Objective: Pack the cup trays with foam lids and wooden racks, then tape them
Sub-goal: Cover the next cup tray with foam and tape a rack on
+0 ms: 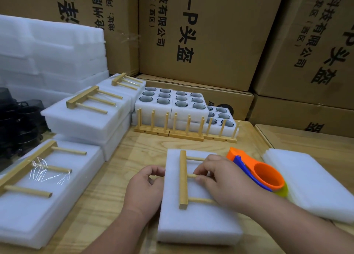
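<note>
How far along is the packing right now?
Done: taped pack at left, stacked packs behind. In hand: right hand pinches a peg of the wooden rack on the centre foam pack; left hand steadies its edge. Left: taping it with the dispenser, open cup trays.

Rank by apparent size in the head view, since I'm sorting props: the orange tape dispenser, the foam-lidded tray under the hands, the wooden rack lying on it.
1. Foam-lidded tray
2. Wooden rack; tape dispenser: too alike, both partly hidden

bare forearms, no sleeves, left hand (145, 184), right hand (220, 179)
</note>
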A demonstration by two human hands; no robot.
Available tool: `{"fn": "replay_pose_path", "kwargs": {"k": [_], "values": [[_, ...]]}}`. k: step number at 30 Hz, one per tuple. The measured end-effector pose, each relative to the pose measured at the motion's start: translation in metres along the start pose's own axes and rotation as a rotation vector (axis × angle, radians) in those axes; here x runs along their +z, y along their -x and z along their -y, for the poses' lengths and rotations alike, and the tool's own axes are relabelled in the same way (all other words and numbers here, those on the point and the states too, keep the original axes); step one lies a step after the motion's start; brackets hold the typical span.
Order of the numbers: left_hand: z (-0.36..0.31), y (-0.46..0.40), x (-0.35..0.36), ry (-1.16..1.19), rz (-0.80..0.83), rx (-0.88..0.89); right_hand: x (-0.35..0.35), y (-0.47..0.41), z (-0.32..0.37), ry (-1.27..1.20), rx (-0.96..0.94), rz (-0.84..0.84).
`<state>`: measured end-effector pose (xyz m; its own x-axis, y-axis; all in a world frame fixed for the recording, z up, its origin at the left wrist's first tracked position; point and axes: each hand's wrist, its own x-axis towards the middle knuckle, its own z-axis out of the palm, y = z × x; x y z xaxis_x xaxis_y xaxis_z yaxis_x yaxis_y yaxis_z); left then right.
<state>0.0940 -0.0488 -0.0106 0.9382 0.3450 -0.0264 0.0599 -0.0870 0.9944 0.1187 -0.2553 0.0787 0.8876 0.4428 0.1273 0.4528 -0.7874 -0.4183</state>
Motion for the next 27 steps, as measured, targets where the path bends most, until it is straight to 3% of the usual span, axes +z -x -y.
{"fn": "replay_pose_path", "kwargs": {"k": [6,9,12,17,21,27], "values": [[0.004,-0.003,0.001,0.022,0.014,0.024,-0.002,0.002,-0.006,-0.036,0.004,-0.014],[0.007,-0.003,0.0,0.06,0.023,0.069,-0.014,0.002,-0.019,-0.048,0.023,-0.165],[0.004,-0.001,0.0,0.103,0.005,0.109,-0.03,0.0,-0.042,0.076,0.211,-0.3],[0.003,-0.002,0.002,0.134,0.027,0.108,-0.042,0.005,-0.076,0.425,0.589,-0.1],[0.004,-0.003,0.002,0.126,0.033,0.1,-0.036,0.011,-0.084,0.528,0.626,0.007],[0.007,-0.001,-0.001,0.104,0.039,0.091,-0.031,0.017,-0.085,0.331,0.619,0.114]]}}
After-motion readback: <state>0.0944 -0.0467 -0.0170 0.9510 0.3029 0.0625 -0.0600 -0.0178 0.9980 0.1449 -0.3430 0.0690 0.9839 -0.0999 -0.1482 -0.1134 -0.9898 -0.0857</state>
